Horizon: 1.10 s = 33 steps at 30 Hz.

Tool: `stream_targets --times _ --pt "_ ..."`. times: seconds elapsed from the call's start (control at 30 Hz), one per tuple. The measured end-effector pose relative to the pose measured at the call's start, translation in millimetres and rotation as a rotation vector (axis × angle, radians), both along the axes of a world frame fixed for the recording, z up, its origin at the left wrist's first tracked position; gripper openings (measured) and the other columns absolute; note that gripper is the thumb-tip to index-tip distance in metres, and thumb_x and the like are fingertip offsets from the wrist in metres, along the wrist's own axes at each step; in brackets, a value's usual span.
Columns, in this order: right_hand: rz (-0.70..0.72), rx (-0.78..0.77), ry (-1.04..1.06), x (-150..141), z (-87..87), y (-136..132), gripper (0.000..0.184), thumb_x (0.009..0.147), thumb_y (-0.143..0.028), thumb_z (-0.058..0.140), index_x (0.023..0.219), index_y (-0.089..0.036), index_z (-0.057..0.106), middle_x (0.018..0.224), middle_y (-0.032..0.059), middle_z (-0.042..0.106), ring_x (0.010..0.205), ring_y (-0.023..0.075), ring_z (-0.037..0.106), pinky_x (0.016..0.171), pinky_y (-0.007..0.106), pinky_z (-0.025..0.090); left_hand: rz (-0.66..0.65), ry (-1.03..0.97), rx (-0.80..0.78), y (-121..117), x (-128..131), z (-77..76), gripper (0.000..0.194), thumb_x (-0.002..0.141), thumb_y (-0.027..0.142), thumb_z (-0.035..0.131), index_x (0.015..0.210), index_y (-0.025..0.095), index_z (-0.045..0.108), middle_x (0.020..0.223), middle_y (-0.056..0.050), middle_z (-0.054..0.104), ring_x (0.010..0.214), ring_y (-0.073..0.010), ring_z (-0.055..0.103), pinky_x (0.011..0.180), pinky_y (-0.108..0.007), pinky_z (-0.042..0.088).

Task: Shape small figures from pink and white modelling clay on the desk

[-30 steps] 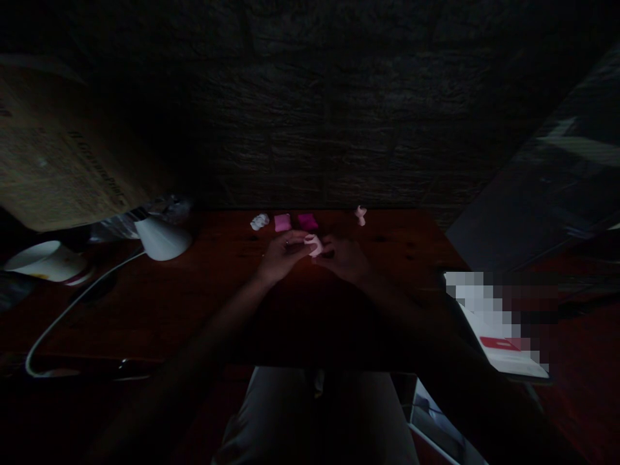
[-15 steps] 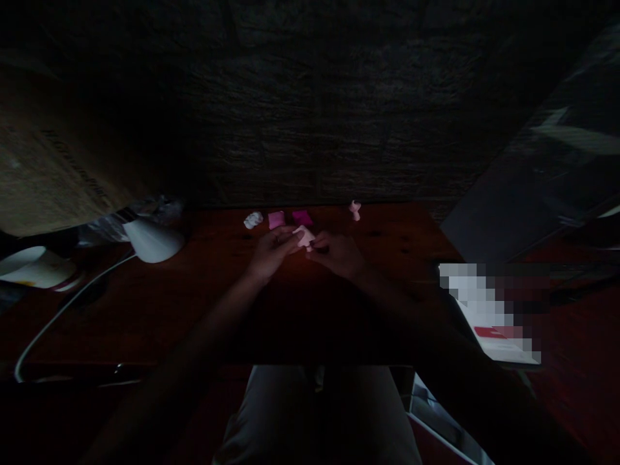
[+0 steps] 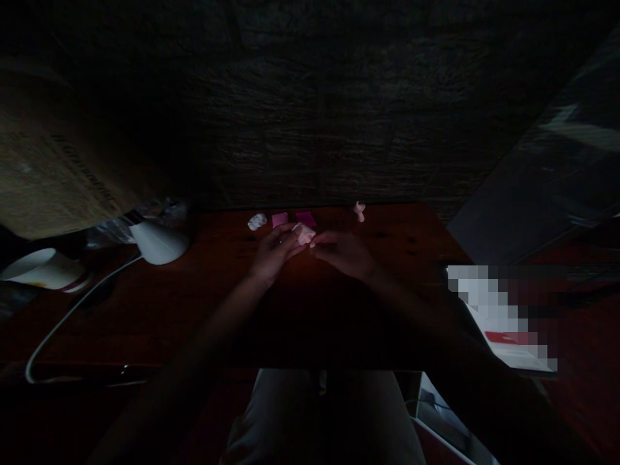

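Observation:
In the dim light, my left hand (image 3: 272,253) has its thumb and fingers closed on a pale pink clay-like piece (image 3: 304,234) with a lumpy, uneven surface. My right hand (image 3: 346,253) is closed in a pinch at the lower right edge of that piece; its fingertips are partly hidden and dark. Behind my hands lie a white lumpy piece (image 3: 257,221), a flat pink square (image 3: 279,220) and a magenta square (image 3: 305,219). A small pink shape, narrow in the middle (image 3: 359,211), stands apart to the right.
On the left of the wooden table (image 3: 203,310) are a white cone-shaped lamp (image 3: 162,244) with its cable (image 3: 82,303), a paper cup (image 3: 46,268) and a cardboard box (image 3: 53,161). A partly pixelated white object (image 3: 520,352) lies at the right edge. The brick wall (image 3: 314,129) rises behind.
The pink piece has turned between my hands and now shows a more uneven side. My right hand has shifted slightly right. The whole view has moved a little.

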State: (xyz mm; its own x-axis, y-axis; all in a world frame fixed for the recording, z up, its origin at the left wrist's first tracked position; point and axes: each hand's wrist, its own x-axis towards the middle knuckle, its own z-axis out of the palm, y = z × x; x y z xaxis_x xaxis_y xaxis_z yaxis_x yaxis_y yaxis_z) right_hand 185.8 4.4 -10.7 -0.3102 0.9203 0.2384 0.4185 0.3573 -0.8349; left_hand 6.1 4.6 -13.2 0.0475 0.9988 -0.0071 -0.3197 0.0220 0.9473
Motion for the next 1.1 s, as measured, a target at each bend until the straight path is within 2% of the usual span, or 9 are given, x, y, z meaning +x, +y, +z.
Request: stream_targets --times 0.27,0.63,0.77,0.97,1.1 --pt "-0.078 0.021 0.137 -5.0 -1.7 -1.3 0.015 0.084 -0.030 0.070 0.094 -0.023 0.078 0.089 0.0008 0.079 0.081 0.0175 0.074 0.076 0.029 0.055 0.056 -0.066 0.062 2.9 0.5 -3.0 0.039 0.069 0.035 0.088 0.099 0.018 0.070 0.095 -0.004 0.076 0.093 -0.0172 0.073 0.098 -0.038 0.056" --pt "-0.105 0.033 0.137 -5.0 -3.6 -1.1 0.014 0.083 -0.030 0.070 0.091 -0.023 0.079 0.083 0.0010 0.078 0.075 0.0176 0.073 0.069 0.028 0.055 0.048 -0.014 0.102 -0.3 1.8 -2.3 0.039 0.068 0.037 0.087 0.099 0.018 0.071 0.098 -0.004 0.075 0.100 -0.0196 0.072 0.101 -0.041 0.054" --pt "-0.114 0.044 0.142 -6.9 -3.9 -2.3 0.013 0.083 -0.029 0.069 0.091 -0.024 0.078 0.083 0.0002 0.079 0.076 0.0176 0.074 0.070 0.029 0.056 0.070 0.000 0.104 -0.5 3.4 -1.8 0.040 0.066 0.041 0.088 0.093 0.017 0.072 0.096 -0.004 0.076 0.096 -0.0194 0.072 0.097 -0.040 0.056" --pt "-0.121 0.069 0.175 -7.0 0.6 -4.3 0.013 0.080 -0.022 0.070 0.090 -0.023 0.078 0.091 0.0010 0.080 0.084 0.0184 0.075 0.081 0.031 0.057 0.049 0.081 0.108 -1.9 3.1 2.0 0.040 0.070 0.049 0.084 0.087 0.015 0.071 0.090 -0.004 0.075 0.086 -0.0161 0.072 0.090 -0.035 0.058" --pt "-0.135 0.123 0.199 -4.9 4.5 -4.1 0.013 0.080 -0.023 0.070 0.091 -0.023 0.075 0.093 0.0020 0.080 0.086 0.0190 0.075 0.081 0.032 0.057 0.069 0.082 0.114 -3.0 2.7 4.8 0.041 0.064 0.047 0.088 0.086 0.016 0.073 0.086 -0.003 0.074 0.080 -0.0149 0.071 0.082 -0.031 0.060"
